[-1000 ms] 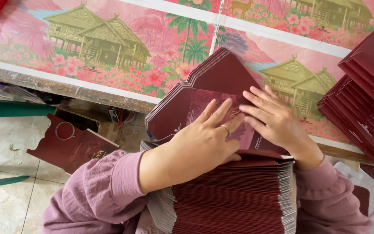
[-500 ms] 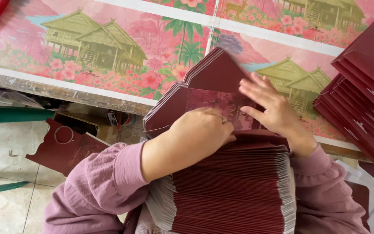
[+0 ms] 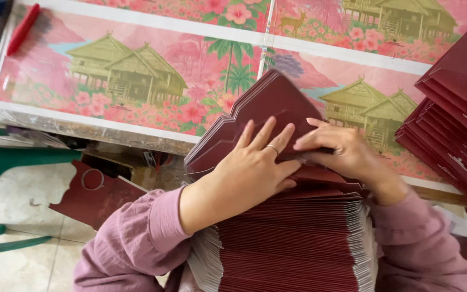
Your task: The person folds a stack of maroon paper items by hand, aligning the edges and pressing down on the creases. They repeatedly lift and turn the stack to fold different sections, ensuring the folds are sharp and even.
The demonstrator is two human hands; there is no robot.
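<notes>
A tall stack of flat maroon folders point(image 3: 298, 243) lies near, centre. The top folder point(image 3: 255, 121) tilts up, far end notched. More maroon folders point(image 3: 455, 119) overlap at the right. One maroon cut-out point(image 3: 95, 192) lies lower left.

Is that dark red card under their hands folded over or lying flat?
Folded. The top card bends up from the stack, while the left hand and right hand press flat along the fold.

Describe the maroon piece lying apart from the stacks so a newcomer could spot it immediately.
Start at the pink printed sheet with houses covering the table. Below its near edge, left of the left hand, lies one loose maroon card. Unlike the stacked maroon cards, it lies alone and shows a ring-shaped mark.
</notes>
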